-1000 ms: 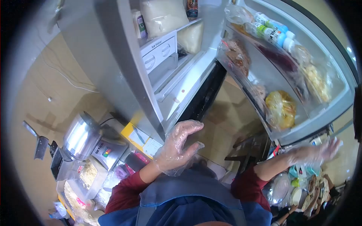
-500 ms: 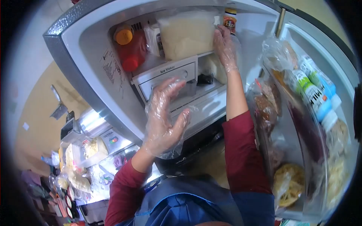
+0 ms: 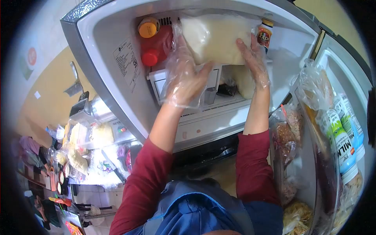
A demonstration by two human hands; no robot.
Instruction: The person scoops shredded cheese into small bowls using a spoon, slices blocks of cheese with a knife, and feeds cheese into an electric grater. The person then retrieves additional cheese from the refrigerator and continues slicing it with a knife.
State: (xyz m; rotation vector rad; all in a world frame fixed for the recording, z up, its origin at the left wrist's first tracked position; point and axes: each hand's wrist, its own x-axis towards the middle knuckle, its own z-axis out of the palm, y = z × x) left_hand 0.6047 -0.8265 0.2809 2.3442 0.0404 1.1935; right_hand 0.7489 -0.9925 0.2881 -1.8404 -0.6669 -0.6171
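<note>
A large clear bag of pale off-white contents (image 3: 215,37) sits on the upper freezer shelf. My left hand (image 3: 185,76), in a loose plastic glove, is at the bag's left lower side with thumb and fingers apart. On the bag's right side is my right hand (image 3: 254,58), also gloved, its thumb on the bag and its fingers along the edge. The bag lies between both palms. Beside it stand a red container (image 3: 156,47) and a jar with a yellow lid (image 3: 149,27) on the left, and a dark-labelled bottle (image 3: 264,34) on the right.
The open freezer door (image 3: 295,172) on the right holds bagged food and milk bottles (image 3: 342,137). Below the bag are the ice maker drawer (image 3: 158,80) and another pale bag (image 3: 243,80). At left, a lit table (image 3: 98,168) bears containers and a knife.
The view has turned toward the freezer. My right hand came from the door side to the bag's right side; my left hand moved up to its left side.
</note>
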